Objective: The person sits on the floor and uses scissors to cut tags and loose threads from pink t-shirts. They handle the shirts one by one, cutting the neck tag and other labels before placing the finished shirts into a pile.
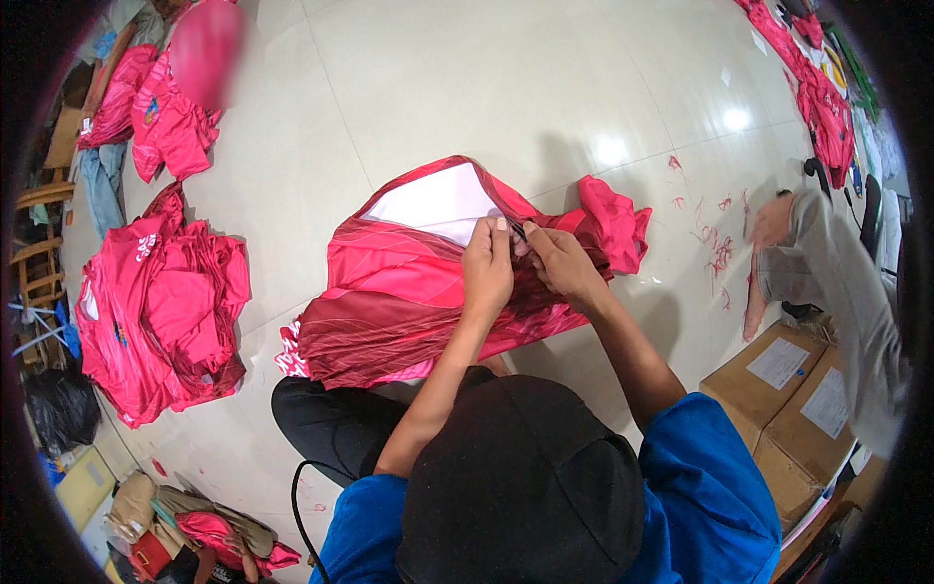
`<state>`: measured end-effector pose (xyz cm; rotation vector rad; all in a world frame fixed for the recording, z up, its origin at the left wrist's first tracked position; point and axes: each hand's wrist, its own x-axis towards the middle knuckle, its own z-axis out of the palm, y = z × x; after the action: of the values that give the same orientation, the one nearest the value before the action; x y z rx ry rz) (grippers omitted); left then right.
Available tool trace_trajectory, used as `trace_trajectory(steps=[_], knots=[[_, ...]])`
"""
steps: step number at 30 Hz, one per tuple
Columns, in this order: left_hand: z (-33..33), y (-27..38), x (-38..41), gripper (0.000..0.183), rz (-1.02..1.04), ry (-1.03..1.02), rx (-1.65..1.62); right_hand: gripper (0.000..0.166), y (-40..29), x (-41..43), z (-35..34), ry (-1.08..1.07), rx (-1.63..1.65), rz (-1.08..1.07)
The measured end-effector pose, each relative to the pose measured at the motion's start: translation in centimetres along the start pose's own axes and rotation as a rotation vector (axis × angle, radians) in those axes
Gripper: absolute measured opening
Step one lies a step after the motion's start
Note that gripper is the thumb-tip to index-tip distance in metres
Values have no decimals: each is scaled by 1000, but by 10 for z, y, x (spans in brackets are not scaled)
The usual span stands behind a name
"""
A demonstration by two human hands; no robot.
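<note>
A pink and maroon jersey [394, 270] with a white inside lies spread over my lap and the tiled floor. My left hand [489, 263] pinches its fabric between thumb and finger, near the white opening. Close beside it on the right, my right hand [558, 259] holds a small dark tool, perhaps thread snips, at the jersey's edge; the fingers hide most of it. One bright pink sleeve [613, 226] of the jersey stretches out to the right of my right hand.
A heap of pink jerseys [168, 306] lies on the left. Pink thread scraps [715, 244] litter the floor at right, near a person's bare foot [755, 299]. Cardboard boxes [759, 365] stand at lower right. Other people with pink garments sit at upper left and lower left.
</note>
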<state>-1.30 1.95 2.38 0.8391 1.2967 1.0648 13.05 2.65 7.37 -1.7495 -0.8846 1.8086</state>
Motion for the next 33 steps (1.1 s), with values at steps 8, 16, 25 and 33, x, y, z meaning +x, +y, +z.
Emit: trace_trajectory(steps=[8, 16, 25, 33], knots=[[0, 1, -1, 28, -19, -62, -155, 52, -7, 1, -1, 21, -62, 8], [0, 8, -2, 27, -5, -67, -153, 52, -7, 5, -3, 24, -142, -32], [-6, 6, -2, 25, -63, -103, -243, 50, -14, 5, -3, -7, -108, 8], [-8, 2, -1, 24, -68, -95, -266, 50, -20, 0, -2, -25, -78, 92]])
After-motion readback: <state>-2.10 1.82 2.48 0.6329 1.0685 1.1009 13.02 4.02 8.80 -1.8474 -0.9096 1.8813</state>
